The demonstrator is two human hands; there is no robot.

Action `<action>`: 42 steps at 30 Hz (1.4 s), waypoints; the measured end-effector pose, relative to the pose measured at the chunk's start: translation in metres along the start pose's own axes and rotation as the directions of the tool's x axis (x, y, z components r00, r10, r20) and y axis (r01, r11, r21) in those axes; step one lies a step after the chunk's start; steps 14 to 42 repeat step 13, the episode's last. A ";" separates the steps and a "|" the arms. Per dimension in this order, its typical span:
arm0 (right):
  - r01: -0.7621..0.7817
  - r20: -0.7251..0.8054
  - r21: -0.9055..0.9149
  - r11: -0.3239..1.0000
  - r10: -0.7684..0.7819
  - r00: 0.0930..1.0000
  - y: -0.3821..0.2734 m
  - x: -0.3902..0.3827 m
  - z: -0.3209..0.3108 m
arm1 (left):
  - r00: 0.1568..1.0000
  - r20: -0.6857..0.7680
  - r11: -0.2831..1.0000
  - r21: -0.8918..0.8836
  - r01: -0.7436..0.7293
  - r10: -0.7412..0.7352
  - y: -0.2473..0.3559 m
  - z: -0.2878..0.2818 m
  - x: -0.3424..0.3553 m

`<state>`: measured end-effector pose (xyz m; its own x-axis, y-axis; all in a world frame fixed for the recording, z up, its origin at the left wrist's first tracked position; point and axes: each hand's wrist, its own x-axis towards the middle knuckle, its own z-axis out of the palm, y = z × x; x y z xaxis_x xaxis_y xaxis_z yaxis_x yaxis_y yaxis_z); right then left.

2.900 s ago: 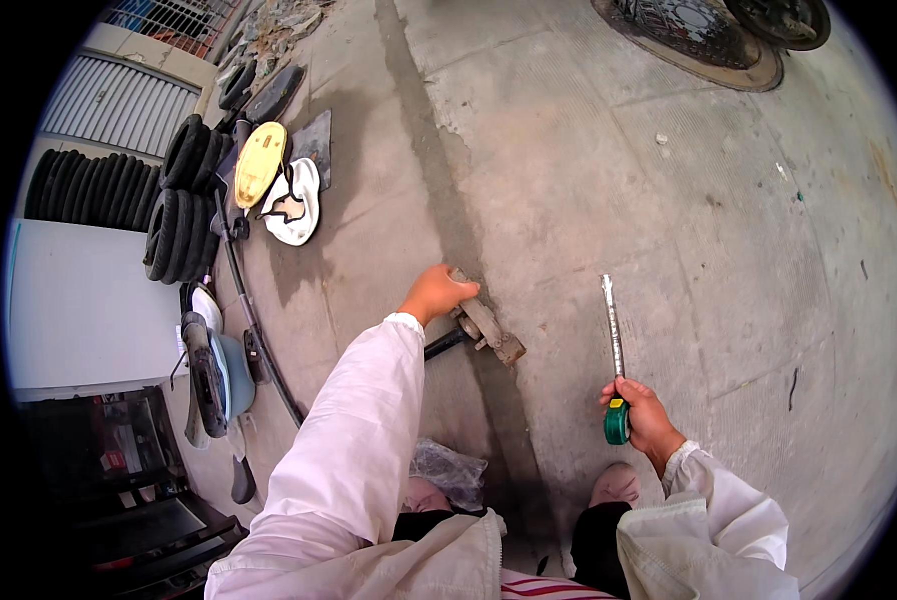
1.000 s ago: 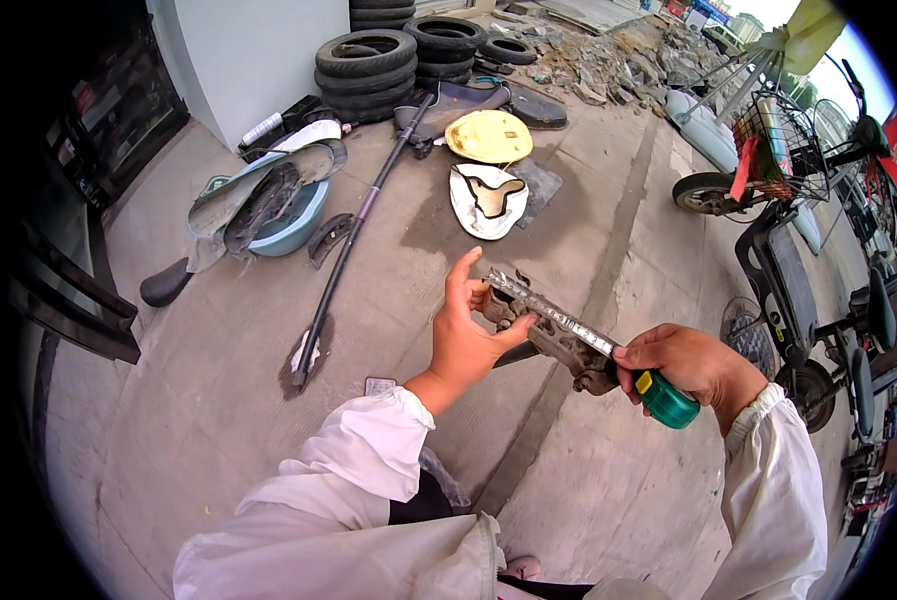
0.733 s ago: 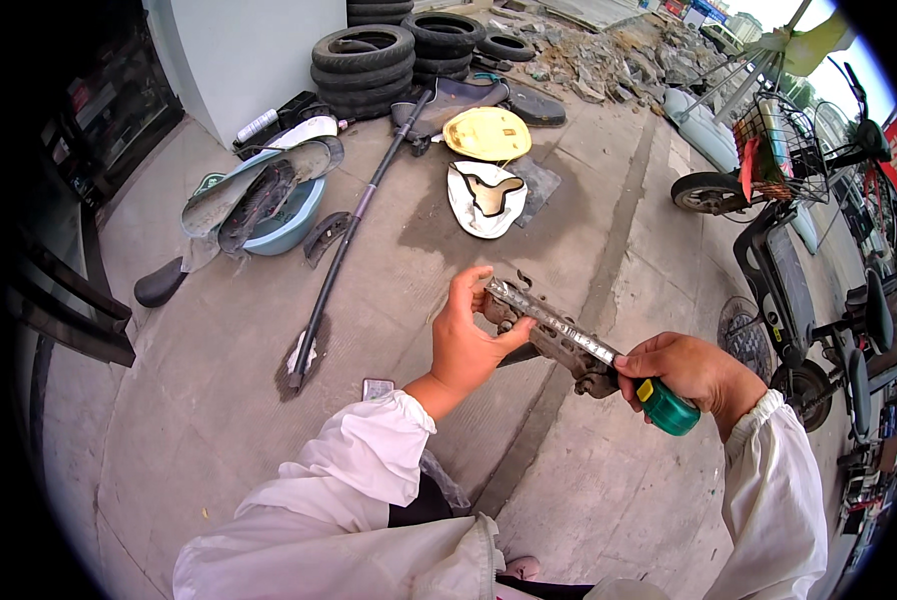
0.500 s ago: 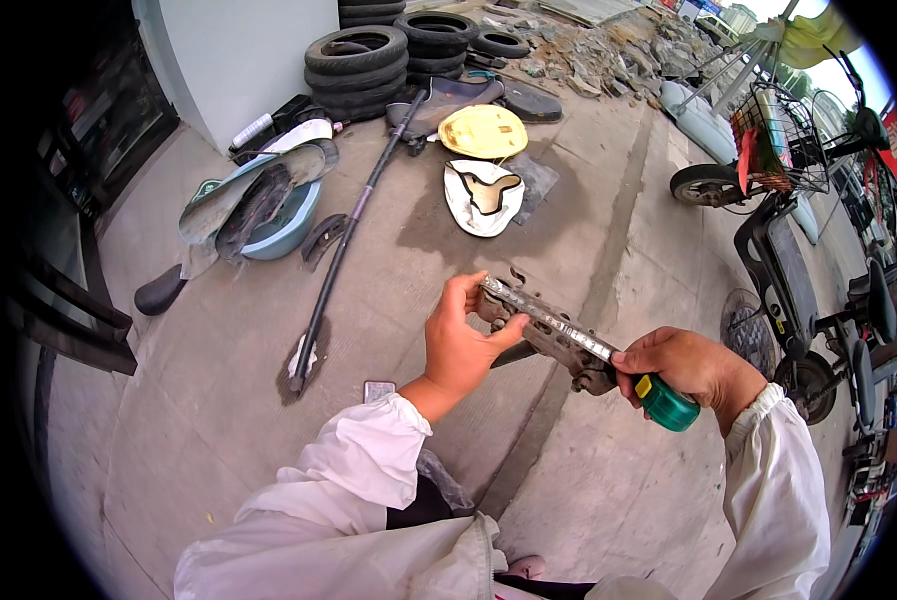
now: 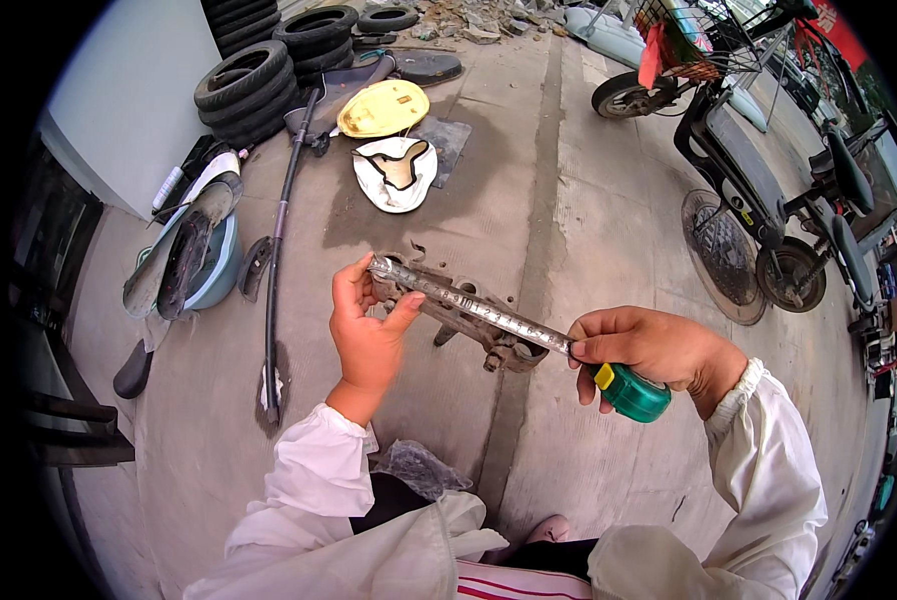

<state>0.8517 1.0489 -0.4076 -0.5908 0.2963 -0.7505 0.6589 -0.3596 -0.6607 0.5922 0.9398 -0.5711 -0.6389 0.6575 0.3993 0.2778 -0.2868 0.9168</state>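
A rusty, dirt-caked metal bracket-like part hangs in front of me, slightly tilted. My left hand pinches its left end between thumb and fingers, together with the tip of a tape blade. The blade lies straight along the part's upper side and runs past its right end. My right hand grips the tape measure, which has a green case and a yellow button. Its thumb and forefinger press the blade near the case's mouth.
On the pavement lie a long dark pole, a yellow seat-shaped piece, a white cover and a blue basin with worn fenders. Stacked tyres stand far left. An electric scooter is parked right, beside a manhole cover.
My view has swung to the right, so the surroundings sit further left. More blade shows between my hands, and my right hand is further from the metal part's right end.
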 end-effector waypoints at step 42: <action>0.074 0.069 0.026 0.997 -0.076 0.995 0.016 0.006 0.000 | 1.000 0.025 0.997 -0.075 -0.012 0.014 -0.009 0.001 0.000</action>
